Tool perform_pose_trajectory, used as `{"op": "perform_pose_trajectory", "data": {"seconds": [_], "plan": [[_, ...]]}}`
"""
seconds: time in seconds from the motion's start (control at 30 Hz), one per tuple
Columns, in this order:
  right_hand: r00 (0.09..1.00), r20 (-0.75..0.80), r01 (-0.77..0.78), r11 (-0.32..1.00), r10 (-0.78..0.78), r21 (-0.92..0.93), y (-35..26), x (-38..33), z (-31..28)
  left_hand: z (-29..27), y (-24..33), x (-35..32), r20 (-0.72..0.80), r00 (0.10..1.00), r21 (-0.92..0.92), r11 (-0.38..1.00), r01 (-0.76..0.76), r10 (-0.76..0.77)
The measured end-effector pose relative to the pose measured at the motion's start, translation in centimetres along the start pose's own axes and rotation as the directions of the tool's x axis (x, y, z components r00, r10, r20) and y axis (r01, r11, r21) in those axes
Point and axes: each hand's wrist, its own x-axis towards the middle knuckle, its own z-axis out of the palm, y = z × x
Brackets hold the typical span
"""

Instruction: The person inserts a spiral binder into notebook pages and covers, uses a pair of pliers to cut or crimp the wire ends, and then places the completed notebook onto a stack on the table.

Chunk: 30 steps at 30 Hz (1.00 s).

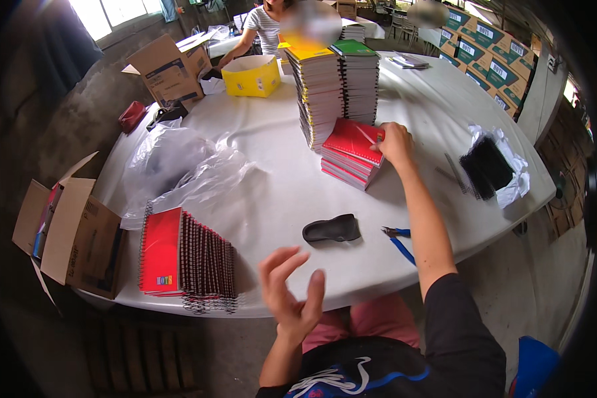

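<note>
My right hand point(396, 144) reaches out to a short stack of red-covered notebooks point(351, 166). Its fingers close on the right edge of the top red notebook point(353, 138); this stack shows no spiral binding. Above the near table edge hangs my left hand point(290, 292), empty, with its fingers apart and curled a little. Between my arms lie a black piece shaped like a shoe sole point(331, 229) and a pair of blue-handled cutting pliers point(399, 244). To the left stands a fanned row of spiral-bound red notebooks point(162, 255).
Tall stacks of yellow point(314, 93) and green notebooks point(358, 79) rise behind the red stack. Black wire spirals point(487, 169) lie in white wrapping at right. Clear plastic point(172, 166) and an open carton point(79, 239) are at left. Across the table, a person point(264, 30) sits near a yellow box point(251, 76).
</note>
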Motion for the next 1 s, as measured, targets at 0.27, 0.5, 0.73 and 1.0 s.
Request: {"op": "perform_pose_trajectory", "data": {"seconds": [0.27, 0.5, 0.73, 1.0], "plan": [[0.986, -0.003, 0.048, 0.265, -0.168, 0.963, -0.5, -8.7, -1.8, 6.7, -3.9, -0.6, 0.346, 0.727, -0.463, 0.566, 0.682, -0.593], [0.887, -0.032, 0.328, 0.579, -0.461, 0.746, 5.4, -13.1, -2.4, 0.1, -4.3, 0.3, 0.38, 0.853, 0.302, 0.92, 0.251, -0.358], [0.999, -0.023, -0.03, 0.962, 0.025, -0.272, 23.7, -4.5, -1.1, 0.0, -4.3, -1.9, 0.59, 0.702, 0.731, 0.635, -0.252, -0.4], [0.975, -0.027, 0.215, 0.903, -0.221, 0.373, 17.2, -5.3, -2.5, 3.9, -7.3, -4.7, 0.141, 0.99, 0.647, 0.758, -0.079, -0.018]]}}
